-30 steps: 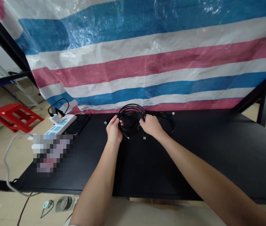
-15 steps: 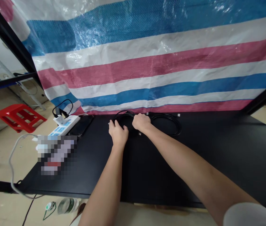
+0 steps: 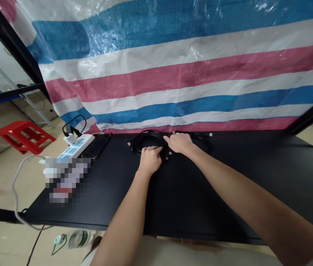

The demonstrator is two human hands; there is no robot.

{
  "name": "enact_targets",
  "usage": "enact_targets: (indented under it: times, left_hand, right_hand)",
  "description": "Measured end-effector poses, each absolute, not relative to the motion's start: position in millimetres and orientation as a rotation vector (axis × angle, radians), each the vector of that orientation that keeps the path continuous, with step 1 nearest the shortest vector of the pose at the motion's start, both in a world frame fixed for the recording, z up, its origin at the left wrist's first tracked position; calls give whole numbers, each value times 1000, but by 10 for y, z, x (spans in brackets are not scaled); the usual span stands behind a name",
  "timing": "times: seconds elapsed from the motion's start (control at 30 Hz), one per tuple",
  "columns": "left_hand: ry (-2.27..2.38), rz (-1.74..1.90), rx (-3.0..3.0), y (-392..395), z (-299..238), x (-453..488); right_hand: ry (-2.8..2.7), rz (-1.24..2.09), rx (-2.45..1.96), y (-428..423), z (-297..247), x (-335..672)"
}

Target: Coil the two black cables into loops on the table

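A coil of thin black cable (image 3: 148,133) with pale plug ends lies near the back edge of a black tabletop. My left hand (image 3: 150,160) rests at the coil's front, its bent fingers and thumb drawn together on the cable. At the coil's right side is my right hand (image 3: 181,143), palm down. Its thumb reaches left to the coil's edge, apart from loosely bent fingers, whose tips are partly hidden. Behind this hand lies a second black cable coil (image 3: 206,142), partly covered by it, with a pale plug end at the back.
To the left stand a white power strip (image 3: 76,147) with plugged-in chargers and a dark phone (image 3: 97,145). A blurred-out item (image 3: 69,181) lies in front. A striped plastic sheet (image 3: 173,81) hangs behind the table (image 3: 189,199). A red stool (image 3: 26,136) is on the floor.
My left hand has moved from the left coil's left side to its front, drawing its fingers together. My right hand has shifted right, uncovering more of that coil and its plug ends.
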State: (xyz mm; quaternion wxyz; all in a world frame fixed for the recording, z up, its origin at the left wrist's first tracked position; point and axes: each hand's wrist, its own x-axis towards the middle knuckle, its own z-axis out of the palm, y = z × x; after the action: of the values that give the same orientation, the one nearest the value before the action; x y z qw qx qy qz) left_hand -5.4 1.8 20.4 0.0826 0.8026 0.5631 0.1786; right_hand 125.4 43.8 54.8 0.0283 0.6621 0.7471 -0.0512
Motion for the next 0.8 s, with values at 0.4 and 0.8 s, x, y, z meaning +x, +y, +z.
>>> enact_targets:
  times: [0.4,0.8]
  left_hand:
    - [1823,796,2253,-21,201,-5]
    - [1747,773,2288,-8,170,-3]
  right_hand:
    - [1673,-107,3084,-28,434,2359]
    - [1718,-457,3260,23,179,2635]
